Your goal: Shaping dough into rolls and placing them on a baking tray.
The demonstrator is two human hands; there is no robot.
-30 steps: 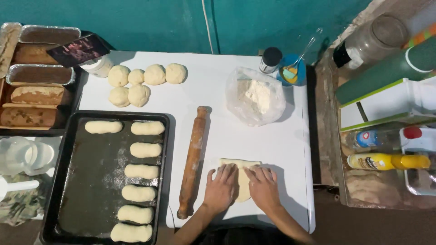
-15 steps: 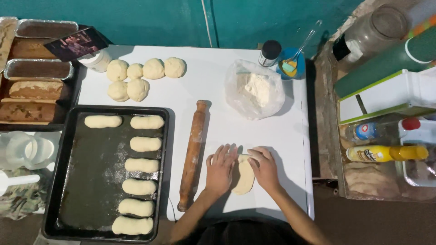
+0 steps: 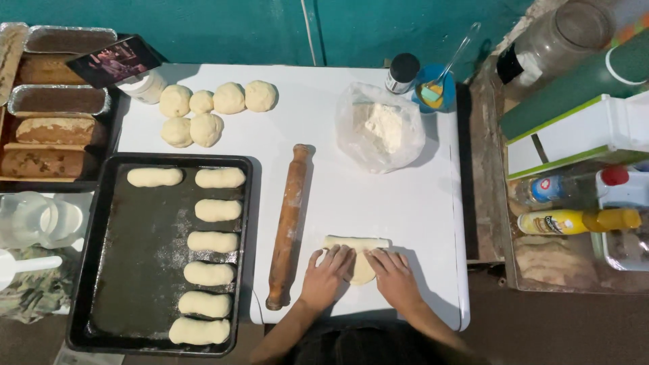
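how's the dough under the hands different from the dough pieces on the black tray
The dough under the hands lies on the white table, partly flat and partly rolled, with both hands on it; the tray pieces sit untouched on the black tray. The first is unfinished and uneven; the tray pieces are smooth, closed logs. There is one of the first, eight of the others. Both are pale raw dough.

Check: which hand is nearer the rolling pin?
Left. The left hand rests on the dough piece, just right of the rolling pin but apart from it. The right hand is on the dough's far side, farther away.
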